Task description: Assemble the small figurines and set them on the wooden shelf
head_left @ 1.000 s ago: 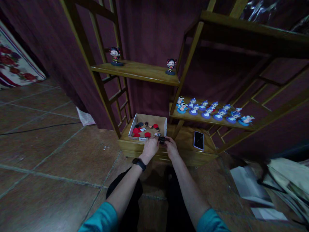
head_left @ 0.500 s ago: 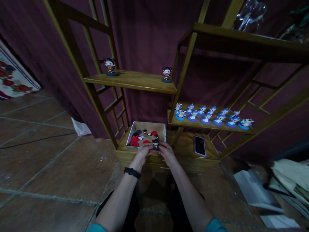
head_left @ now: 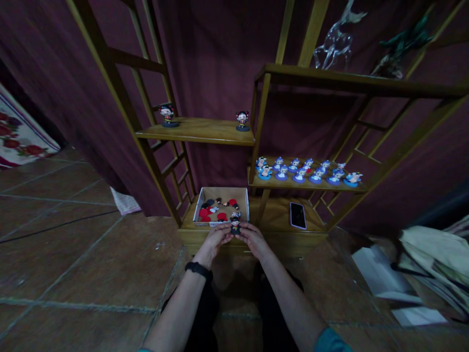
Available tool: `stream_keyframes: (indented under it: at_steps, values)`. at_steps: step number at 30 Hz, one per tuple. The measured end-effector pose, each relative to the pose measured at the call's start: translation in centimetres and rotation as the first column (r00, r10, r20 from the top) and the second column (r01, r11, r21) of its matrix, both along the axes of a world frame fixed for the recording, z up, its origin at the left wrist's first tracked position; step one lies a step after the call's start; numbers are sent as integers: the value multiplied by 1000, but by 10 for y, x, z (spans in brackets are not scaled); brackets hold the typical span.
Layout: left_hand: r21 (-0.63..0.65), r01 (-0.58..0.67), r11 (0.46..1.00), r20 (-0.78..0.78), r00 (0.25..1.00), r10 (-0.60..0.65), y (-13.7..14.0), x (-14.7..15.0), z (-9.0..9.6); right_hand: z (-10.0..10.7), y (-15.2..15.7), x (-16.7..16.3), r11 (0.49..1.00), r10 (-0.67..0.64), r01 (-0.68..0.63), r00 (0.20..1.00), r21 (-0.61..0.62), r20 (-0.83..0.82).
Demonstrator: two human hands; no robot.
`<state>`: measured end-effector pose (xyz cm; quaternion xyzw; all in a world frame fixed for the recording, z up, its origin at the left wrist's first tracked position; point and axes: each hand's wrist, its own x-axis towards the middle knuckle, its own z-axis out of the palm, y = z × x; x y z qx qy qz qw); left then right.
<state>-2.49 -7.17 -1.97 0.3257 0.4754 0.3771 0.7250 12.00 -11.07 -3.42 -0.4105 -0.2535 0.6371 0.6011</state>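
Observation:
A small black-haired figurine (head_left: 235, 224) on a dark base is held upright between my two hands, at the front edge of a cardboard box. My left hand (head_left: 218, 236) pinches it from the left, my right hand (head_left: 252, 237) from the right. Inside the open box (head_left: 246, 199) lie several loose figurine parts and red and dark discs. Two similar figurines stand on the upper left shelf (head_left: 200, 131): one figurine (head_left: 167, 116) at its left end, another figurine (head_left: 242, 121) at its right end.
Several blue and purple figurines (head_left: 300, 174) stand in rows on the right shelf. A phone (head_left: 298, 215) lies on the bottom board. A clear glass deer (head_left: 335, 41) stands on the top right shelf. White boxes and a pale bag (head_left: 432, 259) lie on the floor at right.
My view has shifted, so the shelves sit lower and more of the glass deer shows. Both hands keep hold of the figurine, which stays in front of the box.

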Motion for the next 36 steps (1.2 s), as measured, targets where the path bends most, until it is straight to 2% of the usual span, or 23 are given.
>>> stream_keyframes:
  at_steps: [6,13,19,24,28,36]
  values:
    - [70,102,992,121,987,-110,-25,-6,3,-1,-21,0,1000,14,-14,1000,13,-17]
    - [100,142,985,111,982,-152,-49,-7,13,10,-47,-3,997,54,-53,998,49,-30]
    - [77,127,989,190,972,-139,-66,-6,9,22,-65,1,988,127,-126,992,86,-2]
    - [78,105,991,230,966,-121,-73,-2,3,23,-70,1,993,99,-102,993,55,59]
    - [70,63,996,249,965,-78,-76,0,0,22,-70,-1,993,103,-106,993,54,57]
    - [118,41,992,293,953,-74,-83,4,-1,21,-74,-1,994,90,-93,995,62,39]
